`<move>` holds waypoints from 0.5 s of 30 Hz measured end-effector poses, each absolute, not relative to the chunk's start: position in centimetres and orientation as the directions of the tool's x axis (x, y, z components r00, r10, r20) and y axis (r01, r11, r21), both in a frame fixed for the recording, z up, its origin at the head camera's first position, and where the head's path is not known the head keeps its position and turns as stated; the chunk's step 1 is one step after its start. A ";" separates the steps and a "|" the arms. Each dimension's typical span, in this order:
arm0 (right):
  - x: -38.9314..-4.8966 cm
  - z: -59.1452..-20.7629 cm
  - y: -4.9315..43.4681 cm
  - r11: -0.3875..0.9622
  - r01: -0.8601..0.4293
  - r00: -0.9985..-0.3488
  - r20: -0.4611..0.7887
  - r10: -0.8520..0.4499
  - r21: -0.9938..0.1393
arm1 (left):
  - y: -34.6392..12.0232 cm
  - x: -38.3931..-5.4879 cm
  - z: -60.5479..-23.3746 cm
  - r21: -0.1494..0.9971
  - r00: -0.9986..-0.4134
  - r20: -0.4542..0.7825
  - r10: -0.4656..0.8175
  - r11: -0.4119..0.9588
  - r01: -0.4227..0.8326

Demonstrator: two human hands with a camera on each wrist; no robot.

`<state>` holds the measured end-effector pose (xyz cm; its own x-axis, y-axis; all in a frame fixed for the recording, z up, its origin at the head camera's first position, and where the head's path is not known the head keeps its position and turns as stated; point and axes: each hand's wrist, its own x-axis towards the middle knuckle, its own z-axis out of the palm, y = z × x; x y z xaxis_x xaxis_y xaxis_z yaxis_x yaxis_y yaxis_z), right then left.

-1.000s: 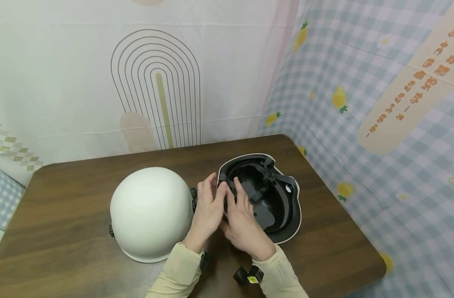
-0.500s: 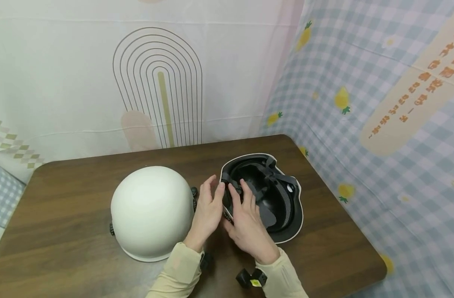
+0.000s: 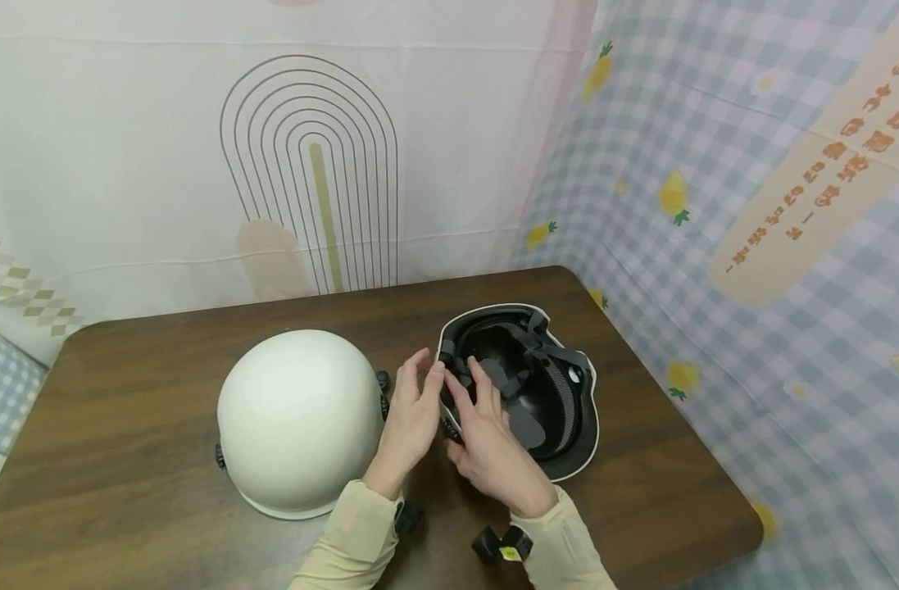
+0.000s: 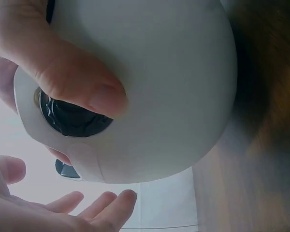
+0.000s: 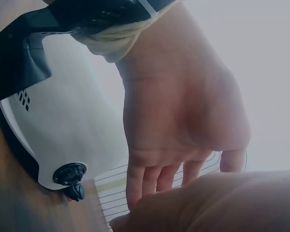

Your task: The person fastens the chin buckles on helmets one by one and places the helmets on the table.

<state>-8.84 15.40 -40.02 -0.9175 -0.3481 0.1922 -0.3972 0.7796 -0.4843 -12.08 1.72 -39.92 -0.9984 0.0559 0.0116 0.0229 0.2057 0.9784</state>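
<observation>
An upturned white helmet (image 3: 578,459) with black lining and straps lies on the right part of the table. My right hand (image 3: 497,463) grips its left wall, fingers reaching over the rim to the inside. In the left wrist view the right thumb (image 4: 82,82) presses on the outer shell by a round black knob (image 4: 75,121). Close to that wall is my left hand (image 3: 408,422), fingers and thumb spread apart with nothing between them. The left palm (image 5: 183,111) faces the right wrist camera, its fingertips partly hidden behind the right hand.
A second white helmet (image 3: 297,418) stands dome up just left of my left hand, a black knob (image 5: 70,174) on its side. The brown wooden table (image 3: 147,360) has rounded corners. A printed cloth (image 3: 456,147) hangs behind it, a checked one (image 3: 663,270) at the right.
The upturned helmet has shifted slightly right, along with my right hand. The right thumb has come further into view along the outer shell. My left hand stays nearly in place.
</observation>
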 end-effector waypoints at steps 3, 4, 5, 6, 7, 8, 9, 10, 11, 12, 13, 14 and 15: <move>-8.8 -39.9 15.4 0.772 -0.404 -0.914 0.175 -0.367 -0.491 | 1.7 -12.1 -39.8 0.980 -0.998 -0.016 0.053 0.199 -0.005; -8.7 -39.8 15.4 0.769 -0.406 -0.912 0.170 -0.372 -0.494 | 1.8 -12.1 -39.9 0.980 -0.998 -0.023 0.058 0.196 -0.011; -8.7 -39.8 15.4 0.768 -0.401 -0.914 0.160 -0.373 -0.499 | 1.8 -12.1 -39.9 0.981 -0.997 -0.033 0.064 0.193 -0.020; -8.7 -39.8 15.5 0.768 -0.396 -0.915 0.150 -0.373 -0.504 | 1.8 -12.2 -39.9 0.981 -0.997 -0.044 0.069 0.192 -0.030; -8.7 -39.8 15.5 0.766 -0.392 -0.917 0.143 -0.373 -0.509 | 1.9 -12.2 -40.0 0.981 -0.996 -0.052 0.073 0.193 -0.038; -8.8 -39.8 15.5 0.766 -0.386 -0.918 0.135 -0.372 -0.514 | 1.9 -12.2 -40.0 0.980 -0.995 -0.061 0.079 0.194 -0.045; -8.8 -39.7 15.5 0.765 -0.377 -0.921 0.127 -0.368 -0.522 | 2.0 -12.3 -40.1 0.979 -0.994 -0.070 0.083 0.195 -0.052; -8.9 -39.7 15.6 0.763 -0.367 -0.924 0.116 -0.364 -0.532 | 2.0 -12.3 -40.1 0.979 -0.993 -0.075 0.086 0.197 -0.057; -8.9 -39.6 15.6 0.761 -0.355 -0.928 0.104 -0.359 -0.543 | 2.1 -12.3 -40.1 0.978 -0.993 -0.081 0.087 0.200 -0.062; -9.0 -39.6 15.6 0.758 -0.347 -0.929 0.094 -0.357 -0.552 | 2.1 -12.3 -40.2 0.977 -0.993 -0.083 0.086 0.204 -0.064; -9.0 -39.5 15.7 0.755 -0.344 -0.929 0.086 -0.359 -0.558 | 2.1 -12.3 -40.2 0.976 -0.993 -0.083 0.086 0.207 -0.064; -9.1 -39.4 15.7 0.753 -0.341 -0.929 0.078 -0.362 -0.563 | 2.1 -12.3 -40.2 0.976 -0.993 -0.086 0.086 0.208 -0.066; -9.1 -39.4 15.8 0.748 -0.342 -0.927 0.074 -0.367 -0.569 | 2.1 -12.3 -40.2 0.976 -0.992 -0.088 0.085 0.209 -0.069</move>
<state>-9.14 15.80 -39.39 -0.9272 -0.3671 0.0740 -0.3416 0.7482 -0.5688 -12.34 2.13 -40.25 -0.9925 0.0849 -0.0880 -0.0687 0.2089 0.9755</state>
